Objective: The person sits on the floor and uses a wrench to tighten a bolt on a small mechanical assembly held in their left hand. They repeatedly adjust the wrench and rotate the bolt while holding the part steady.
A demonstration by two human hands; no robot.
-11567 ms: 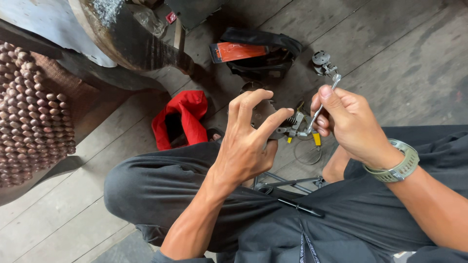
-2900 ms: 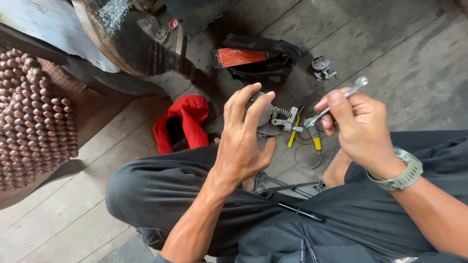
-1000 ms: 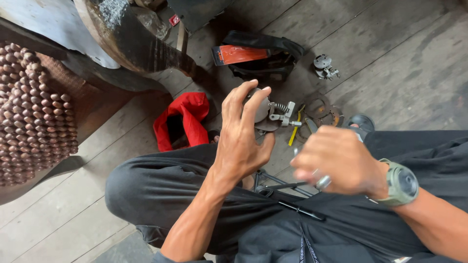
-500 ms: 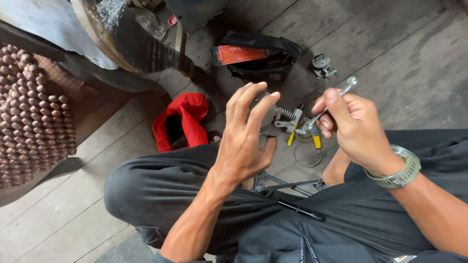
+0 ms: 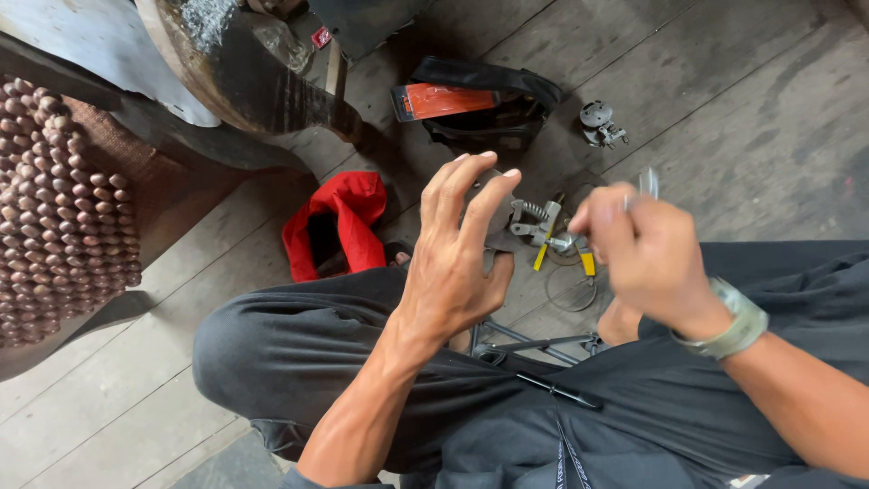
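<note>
The small metal assembly (image 5: 507, 217) is gripped by the left hand (image 5: 457, 258), directly left of the slim tool (image 5: 647, 184) pinched in the right hand (image 5: 647, 254).

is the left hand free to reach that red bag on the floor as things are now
Probably not freely: the left hand is wrapped around a small metal part. The red bag lies just left of it with nothing between, so only the occupied grip hinders.

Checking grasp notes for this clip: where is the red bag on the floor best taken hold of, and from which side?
Take the red bag by its upper fabric rim, coming from above. It lies slumped on the plank floor with its dark mouth open upward, so the rim offers a loose edge to pinch. The left hand is nearest.
</note>
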